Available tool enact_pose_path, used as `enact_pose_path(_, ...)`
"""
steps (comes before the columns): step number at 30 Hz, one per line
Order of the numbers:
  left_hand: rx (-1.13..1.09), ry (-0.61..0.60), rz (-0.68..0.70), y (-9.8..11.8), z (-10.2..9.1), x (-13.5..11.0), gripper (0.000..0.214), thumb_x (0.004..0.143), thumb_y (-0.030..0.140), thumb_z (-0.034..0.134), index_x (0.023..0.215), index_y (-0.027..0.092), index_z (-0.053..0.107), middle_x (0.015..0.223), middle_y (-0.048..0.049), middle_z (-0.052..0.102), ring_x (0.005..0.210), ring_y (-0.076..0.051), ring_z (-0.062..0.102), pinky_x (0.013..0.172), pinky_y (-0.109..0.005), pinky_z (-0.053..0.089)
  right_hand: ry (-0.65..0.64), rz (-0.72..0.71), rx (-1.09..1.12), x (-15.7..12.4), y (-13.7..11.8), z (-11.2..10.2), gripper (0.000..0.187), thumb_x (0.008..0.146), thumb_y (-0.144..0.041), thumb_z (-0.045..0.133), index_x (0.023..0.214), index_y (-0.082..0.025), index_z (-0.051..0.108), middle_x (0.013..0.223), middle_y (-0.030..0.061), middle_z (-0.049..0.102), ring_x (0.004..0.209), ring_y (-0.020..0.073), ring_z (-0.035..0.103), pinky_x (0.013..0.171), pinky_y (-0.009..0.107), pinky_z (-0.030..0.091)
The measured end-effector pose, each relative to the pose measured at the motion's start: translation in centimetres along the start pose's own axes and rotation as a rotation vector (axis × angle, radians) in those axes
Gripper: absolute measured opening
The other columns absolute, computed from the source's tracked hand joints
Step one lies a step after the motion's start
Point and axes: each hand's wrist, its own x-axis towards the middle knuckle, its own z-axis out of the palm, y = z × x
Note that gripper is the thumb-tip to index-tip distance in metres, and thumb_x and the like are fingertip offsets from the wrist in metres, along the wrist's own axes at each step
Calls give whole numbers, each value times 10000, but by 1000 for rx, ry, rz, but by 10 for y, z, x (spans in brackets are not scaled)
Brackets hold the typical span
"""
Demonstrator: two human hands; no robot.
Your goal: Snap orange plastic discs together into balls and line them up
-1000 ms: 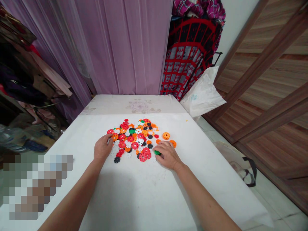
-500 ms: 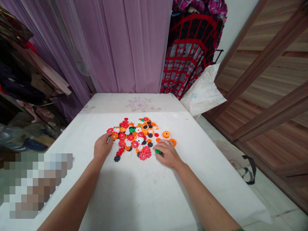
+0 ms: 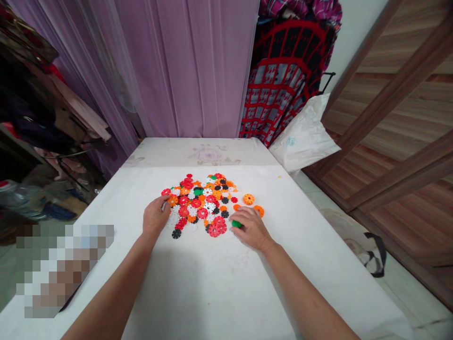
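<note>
A pile of flat plastic snowflake discs point(image 3: 203, 200) in red, orange, white, black and green lies on the white table point(image 3: 212, 283). My left hand point(image 3: 155, 217) rests at the pile's left edge, fingers curled, its fingertips on a white disc. At the pile's right edge, my right hand point(image 3: 250, 226) lies knuckles up, with fingers closed on a green disc point(image 3: 236, 224). Two orange discs point(image 3: 248, 199) lie apart just beyond my right hand.
Purple curtains point(image 3: 184, 66) hang behind the table. A red and black patterned blanket point(image 3: 283, 85) and a white bag point(image 3: 304, 139) sit at the back right. A wooden wall point(image 3: 399, 118) runs on the right. Clutter fills the left side.
Both hands stay at the pile's edges; only the camera view has shifted slightly, moving the scene a little to the right.
</note>
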Motion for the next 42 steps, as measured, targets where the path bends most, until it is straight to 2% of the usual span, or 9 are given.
enact_pose_path(4, -12, -1, -1, 2, -2, -1, 358, 863, 321, 435, 1102, 222, 683, 1106, -63, 727, 1032, -225, 654, 947, -339, 477, 248, 70, 40, 7, 2, -16, 227, 842, -358, 638, 1022, -257, 732, 1077, 66, 740, 1073, 250, 627, 980, 453, 458)
enact_pose_path(8, -29, -6, -6, 3, -2, -2, 364, 867, 331, 435, 1112, 218, 679, 1136, -72, 717, 1044, -228, 654, 950, -345, 483, 601, 370, 73, 9, 18, -29, 293, 896, -394, 512, 964, -213, 732, 986, 95, 748, 957, 237, 663, 915, 423, 508)
enact_pose_path(12, -88, 2, -40, -2, -1, 1, 362, 877, 335, 431, 1128, 232, 670, 1142, -60, 713, 1044, -217, 655, 934, -341, 499, 771, 633, 204, 5, 35, -21, 376, 889, -448, 480, 931, -166, 725, 950, 113, 750, 936, 244, 684, 896, 410, 520)
enact_pose_path(17, -137, 33, -16, -4, -2, -1, 360, 870, 353, 451, 1126, 209, 660, 1173, -78, 696, 1092, -226, 638, 973, -363, 492, 785, 712, 318, -2, 35, -5, 380, 879, -464, 497, 940, -155, 711, 954, 117, 752, 946, 254, 696, 915, 418, 513)
enact_pose_path(20, -113, 64, 131, 7, 2, -14, 355, 884, 363, 455, 1107, 191, 671, 1224, -106, 674, 1167, -245, 602, 1040, -404, 450, 798, 742, 354, -5, 35, -5, 382, 862, -471, 514, 934, -151, 710, 935, 123, 753, 922, 254, 701, 906, 417, 514)
enact_pose_path(25, -39, -67, 396, 40, 17, -44, 349, 905, 390, 486, 1165, 258, 678, 1300, -83, 647, 1231, -267, 564, 1079, -494, 397, 912, 908, 496, -5, 44, -8, 413, 791, -508, 566, 903, -138, 709, 866, 126, 752, 861, 249, 702, 760, 368, 535)
enact_pose_path(29, 59, -121, 384, 49, 20, -50, 372, 894, 411, 521, 1217, 288, 660, 1346, -74, 619, 1281, -297, 526, 1099, -558, 348, 952, 986, 606, -5, 49, -7, 403, 743, -505, 611, 876, -141, 720, 816, 96, 750, 805, 217, 692, 666, 304, 513)
enact_pose_path(36, 120, -127, 322, 48, 18, -35, 398, 904, 415, 508, 1247, 268, 647, 1368, -95, 600, 1308, -300, 504, 1104, -549, 352, 885, 977, 636, -3, 45, -4, 379, 714, -492, 640, 847, -146, 721, 784, 89, 750, 801, 228, 700, 729, 335, 535)
enact_pose_path(42, 211, -248, 424, 82, 34, -46, 606, 894, 574, 480, 1423, 278, 493, 1524, -128, 421, 1414, -354, 357, 1139, -616, 247, 834, 973, 610, -2, 44, -6, 408, 710, -531, 645, 841, -151, 719, 734, 76, 739, 755, 227, 692, 752, 359, 542)
